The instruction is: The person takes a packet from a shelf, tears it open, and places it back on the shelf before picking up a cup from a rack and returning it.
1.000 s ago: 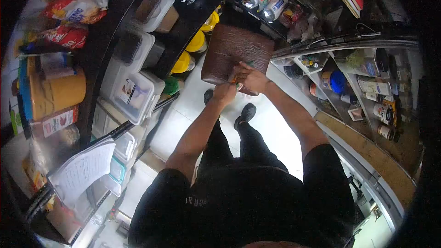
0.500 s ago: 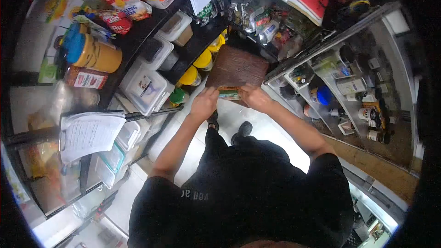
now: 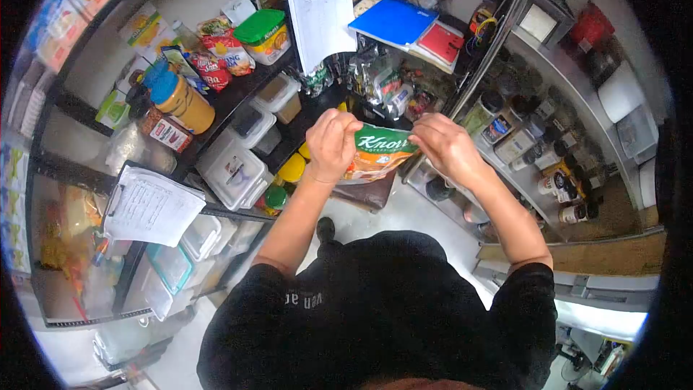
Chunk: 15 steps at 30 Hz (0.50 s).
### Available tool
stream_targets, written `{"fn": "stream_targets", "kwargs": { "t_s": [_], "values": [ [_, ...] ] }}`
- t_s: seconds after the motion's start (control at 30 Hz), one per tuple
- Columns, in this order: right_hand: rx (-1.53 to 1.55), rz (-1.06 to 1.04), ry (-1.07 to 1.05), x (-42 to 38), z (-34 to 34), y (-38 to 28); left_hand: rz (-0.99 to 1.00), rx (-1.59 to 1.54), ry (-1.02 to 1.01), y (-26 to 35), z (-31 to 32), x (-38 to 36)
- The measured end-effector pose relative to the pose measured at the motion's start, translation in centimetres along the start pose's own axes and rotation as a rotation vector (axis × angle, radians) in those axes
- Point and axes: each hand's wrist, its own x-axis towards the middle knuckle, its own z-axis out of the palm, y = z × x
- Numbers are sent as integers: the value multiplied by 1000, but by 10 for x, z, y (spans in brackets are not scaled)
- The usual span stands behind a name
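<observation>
A green and orange Knorr pouch is stretched between my two hands, its printed front facing me. My left hand pinches its left top corner, fingers closed. At the opposite corner my right hand grips the pouch's upper edge between thumb and fingers. Below and behind the pouch shows part of a brown stool top. Yellow-lidded tubs stand on the low shelf just left of my left hand.
Shelves on the left hold clear bins, a Knorr tub and a peanut-coloured jar. Clipboards hang from the shelving. Blue and red notebooks lie on the back shelf. Spice bottles line the right-hand rack.
Both hands have risen from over the stool, bringing the pouch up and turning its front into view. My view has tilted up, showing more of the back shelves.
</observation>
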Motion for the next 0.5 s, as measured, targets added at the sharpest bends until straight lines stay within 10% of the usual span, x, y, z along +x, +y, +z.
{"fn": "stream_targets", "kwargs": {
  "t_s": [0.5],
  "values": [
    [-19, -80, 246, 19, -75, -31, 253, 131, 106, 62, -69, 107]
  ]
}}
